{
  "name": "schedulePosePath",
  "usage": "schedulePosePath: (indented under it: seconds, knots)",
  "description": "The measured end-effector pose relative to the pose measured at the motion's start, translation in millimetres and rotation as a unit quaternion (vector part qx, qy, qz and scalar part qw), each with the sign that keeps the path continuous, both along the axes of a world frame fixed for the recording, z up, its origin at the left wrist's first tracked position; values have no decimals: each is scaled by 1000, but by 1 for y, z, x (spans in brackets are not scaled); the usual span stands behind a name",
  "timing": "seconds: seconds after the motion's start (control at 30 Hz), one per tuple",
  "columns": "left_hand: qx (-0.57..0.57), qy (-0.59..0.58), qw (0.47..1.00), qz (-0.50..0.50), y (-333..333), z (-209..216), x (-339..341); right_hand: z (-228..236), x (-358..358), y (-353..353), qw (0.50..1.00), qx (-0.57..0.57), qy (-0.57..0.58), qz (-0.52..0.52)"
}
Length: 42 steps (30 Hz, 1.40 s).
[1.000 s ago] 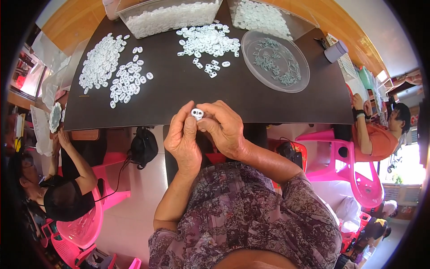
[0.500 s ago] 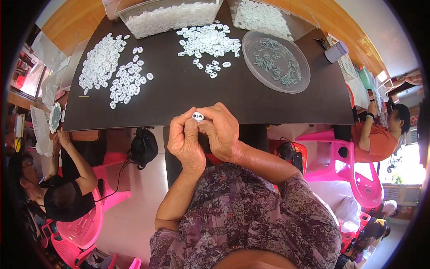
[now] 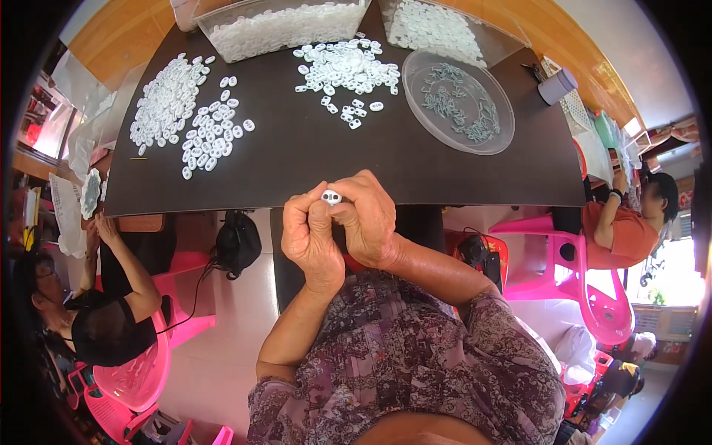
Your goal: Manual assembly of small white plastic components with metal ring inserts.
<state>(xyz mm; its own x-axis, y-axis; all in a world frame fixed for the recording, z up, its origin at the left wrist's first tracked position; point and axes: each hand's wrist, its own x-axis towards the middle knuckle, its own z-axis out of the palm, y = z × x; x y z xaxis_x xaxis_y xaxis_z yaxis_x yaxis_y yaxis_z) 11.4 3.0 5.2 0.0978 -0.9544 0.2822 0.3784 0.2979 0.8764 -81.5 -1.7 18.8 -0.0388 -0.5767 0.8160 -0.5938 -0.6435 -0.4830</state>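
Note:
Just off the table's near edge, my left hand [image 3: 315,241] and my right hand [image 3: 366,215] meet around one small white oval plastic piece [image 3: 331,197] with two dark holes. Thumb and fingers of both hands pinch it from either side, so both hands are closed on it. Beyond them lies a heap of similar white two-holed pieces [image 3: 348,67], with several strays nearer me. To its right, a round clear tray [image 3: 493,148] holds small grey-green slender parts [image 3: 445,100]. On the left are a large pile of white oval pieces [image 3: 167,104] and a looser group [image 3: 211,137].
Two clear bins, one at the back centre [image 3: 285,55] and one further right [image 3: 497,41], hold many white pieces. A lidded cup [image 3: 556,87] stands at the right. One person [image 3: 111,297] sits at left, another [image 3: 627,222] at right, near pink plastic chairs [image 3: 604,304].
Both hands stay pinched around the white piece. The left hand and the piece have shifted slightly right and down; the piece looks a little turned.

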Motion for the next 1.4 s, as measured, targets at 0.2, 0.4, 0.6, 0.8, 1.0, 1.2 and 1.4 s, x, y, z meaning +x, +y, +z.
schedulePosePath:
  seconds: [0.2, 0.4, 0.6, 0.8, 1.0, 1.2, 1.4]
  knots:
    - [-35, -54, 998, 28, 3, 5, -5, 1, 1, -2, 1000, -23, 1, -5]
    - [-60, -96, 992, 54, 4, 9, -4, 0, 2, -3, 999, -50, 16, -1]
    - [0, -163, 985, -59, -24, 15, 6, 10, -25, -14, 997, 76, 19, -2]
    - [-168, -461, 867, 90, -109, 18, 15, 62, -106, -84, 991, 80, 46, -102]
    - [-253, -590, 751, 157, -179, 10, -11, 119, -147, -198, 970, -18, 147, -191]
    - [-205, -654, 719, 113, -191, 9, -20, 130, -144, -252, 957, 0, 177, -231]
    - [-195, -642, 734, 106, -203, 10, -16, 119, -142, -264, 933, 44, 271, -232]
